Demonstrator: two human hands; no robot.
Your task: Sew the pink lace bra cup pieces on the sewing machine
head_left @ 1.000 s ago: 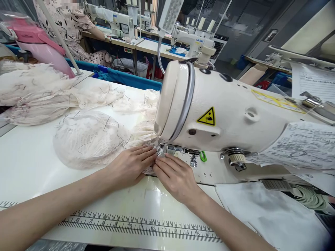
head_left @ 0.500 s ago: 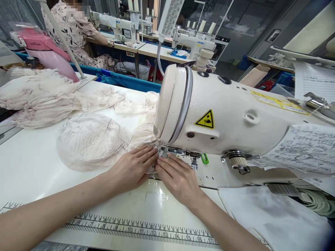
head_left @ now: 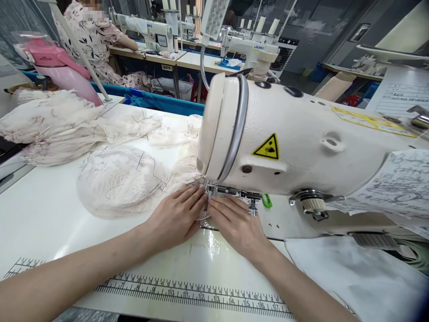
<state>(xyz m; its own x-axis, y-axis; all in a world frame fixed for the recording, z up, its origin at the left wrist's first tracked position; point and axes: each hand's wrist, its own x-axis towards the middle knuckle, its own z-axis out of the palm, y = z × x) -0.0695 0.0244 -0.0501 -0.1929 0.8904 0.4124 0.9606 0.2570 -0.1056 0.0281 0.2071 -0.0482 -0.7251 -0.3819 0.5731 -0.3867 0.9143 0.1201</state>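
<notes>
Lacy fabric (head_left: 122,185) stretches from toward the back left corner of the bench (head_left: 43,214) to under the sewing machine (head_left: 284,129) head. Left hand (head_left: 174,214) and right hand (head_left: 236,223) have fingers together, fairly flat on its edge; can't tell if they're pinching. Imo slack bunching up could snag those dark threads (head_left: 149,163), or a fingertip slips under.

Seen from the fingers (head_left: 192,197), the sewing-machine arm (head_left: 281,134) blocks 12 to 2 o'clock. At 3 o'clock a low gap runs beneath it, narrowed by a sprung metal attachment (head_left: 253,208). Lace fabric (head_left: 124,183) bunches from 9 to 11 o'clock. Bare desk (head_left: 192,266) opens at 6 o'clock between left forearm (head_left: 100,261) and right forearm (head_left: 295,277), and again between 8 and 9.
</notes>
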